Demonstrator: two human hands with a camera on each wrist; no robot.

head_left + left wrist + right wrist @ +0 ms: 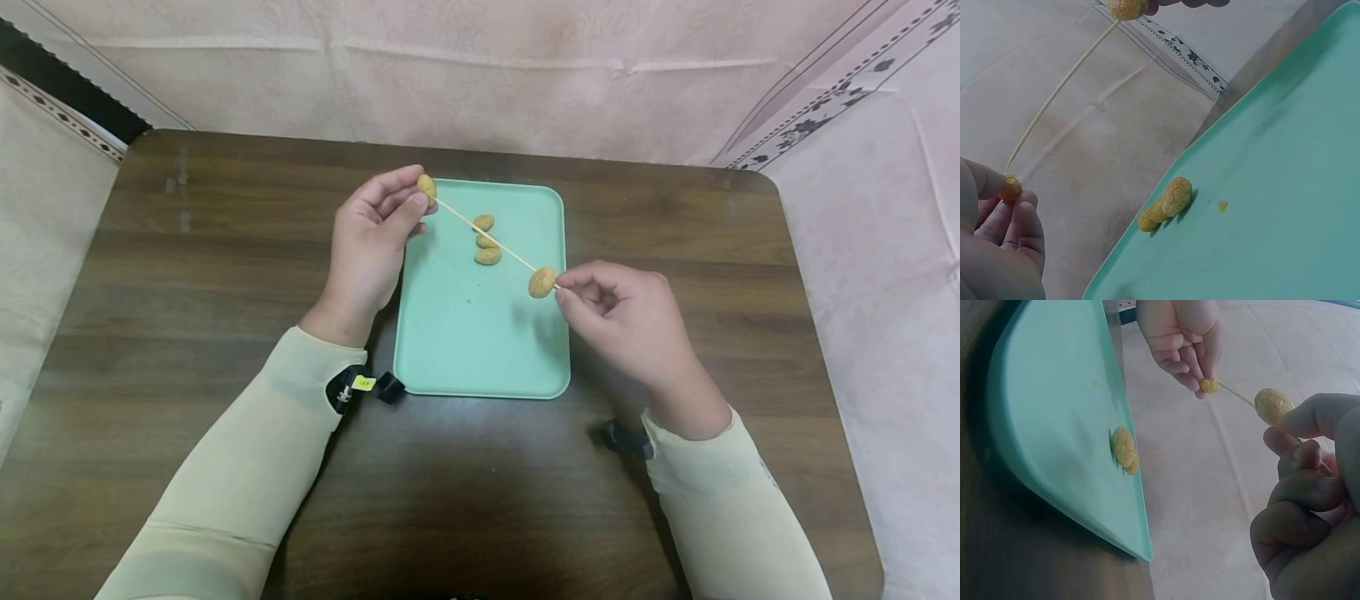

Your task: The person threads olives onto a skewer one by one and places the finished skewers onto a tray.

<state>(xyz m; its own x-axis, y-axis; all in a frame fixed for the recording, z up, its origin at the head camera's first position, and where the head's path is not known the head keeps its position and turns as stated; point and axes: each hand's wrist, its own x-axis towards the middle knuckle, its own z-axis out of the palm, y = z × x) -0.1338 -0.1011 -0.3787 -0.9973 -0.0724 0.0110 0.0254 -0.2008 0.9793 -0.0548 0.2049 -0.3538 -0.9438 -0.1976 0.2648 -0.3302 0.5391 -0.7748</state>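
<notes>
A thin pale skewer (517,257) runs slantwise above the mint-green tray (480,350), looking slightly bowed in the left wrist view. My left hand (373,242) pinches a small golden-brown puffed snack ball (426,185) at its far left end, between thumb and fingers. Near the other end sits a larger puffed ball (542,282) threaded on the skewer. Just behind that ball, my right hand (630,321) pinches the skewer with thumb and forefinger, the other fingers curled. Under the skewer, several more puffed balls (487,257) lie in a short row on the tray.
The tray rests on a dark brown wooden table (225,292). A small crumb (1222,205) lies on the tray surface. Pale patterned cloth (480,75) hangs behind and beside the table. Each wrist wears a small black camera, such as the left one (388,387).
</notes>
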